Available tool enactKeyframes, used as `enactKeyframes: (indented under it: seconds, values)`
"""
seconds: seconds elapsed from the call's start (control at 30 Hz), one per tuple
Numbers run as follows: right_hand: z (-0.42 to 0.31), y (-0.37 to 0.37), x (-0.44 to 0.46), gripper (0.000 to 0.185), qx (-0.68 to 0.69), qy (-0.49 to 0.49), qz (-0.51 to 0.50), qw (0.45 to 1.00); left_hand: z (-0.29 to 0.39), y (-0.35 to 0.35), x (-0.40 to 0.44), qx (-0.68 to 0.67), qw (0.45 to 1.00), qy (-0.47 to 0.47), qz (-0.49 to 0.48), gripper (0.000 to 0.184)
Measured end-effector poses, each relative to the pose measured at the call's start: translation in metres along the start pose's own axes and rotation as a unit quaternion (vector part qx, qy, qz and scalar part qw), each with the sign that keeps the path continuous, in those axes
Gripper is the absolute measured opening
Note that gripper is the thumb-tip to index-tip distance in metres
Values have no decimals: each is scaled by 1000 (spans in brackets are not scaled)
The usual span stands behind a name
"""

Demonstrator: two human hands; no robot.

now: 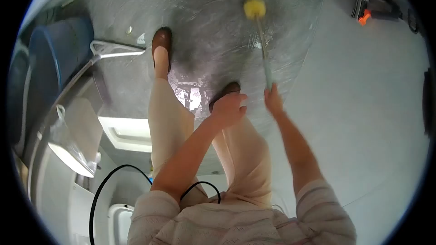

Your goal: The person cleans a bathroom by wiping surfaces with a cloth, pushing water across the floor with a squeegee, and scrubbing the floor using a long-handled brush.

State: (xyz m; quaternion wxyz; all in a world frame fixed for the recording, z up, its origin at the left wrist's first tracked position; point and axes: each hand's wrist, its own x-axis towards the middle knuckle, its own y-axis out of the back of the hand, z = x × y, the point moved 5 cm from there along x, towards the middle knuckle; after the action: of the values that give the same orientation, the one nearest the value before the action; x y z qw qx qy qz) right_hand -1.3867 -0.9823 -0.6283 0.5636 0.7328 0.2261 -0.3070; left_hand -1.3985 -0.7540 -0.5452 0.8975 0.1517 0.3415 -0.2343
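Observation:
My right hand [274, 100] is closed around the pale handle end of a long-handled brush [263, 47] with a round yellow head [254, 7]. The head rests against or just over the wet grey floor, ahead and to the right; whether it touches I cannot tell. My left hand [228, 108] hangs over my left-to-right midline near the right knee, its thumb and a finger apart and nothing held in it. Beneath it shows the brown shoe [231, 87] on my right foot.
A blue tub [72, 36] stands at left, beside a white triangular mop frame [118, 50] lying near my left shoe [161, 41]. A pale wall [354, 109] rises at right, with a black and orange tool [386, 4] at the upper right. A black cable [97, 186] loops at lower left.

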Motion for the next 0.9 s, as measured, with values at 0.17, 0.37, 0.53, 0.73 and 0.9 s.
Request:
enactKeyframes:
  seconds: [0.17, 0.37, 0.53, 0.73, 0.9]
  values:
    - [75, -20, -151, 46, -27, -148, -200, 968, -11, -49, -33, 173, 984, -33, -14, 32]
    - [62, -1, -103, 47, -139, -11, -129, 982, -2, -47, -51, 42, 997, -13, 61, 31]
    - [-127, -36, 39, 47, -195, 208, -87, 955, -49, -61, -57, 21, 1000, 17, -1, 31]
    - [-189, -95, 42, 49, -102, 359, -1, 928, -80, -42, -93, -75, 996, 31, 43, 30]
    - [-89, -65, -84, 51, -273, 114, -168, 940, -84, -5, -116, -165, 984, 21, 60, 30]
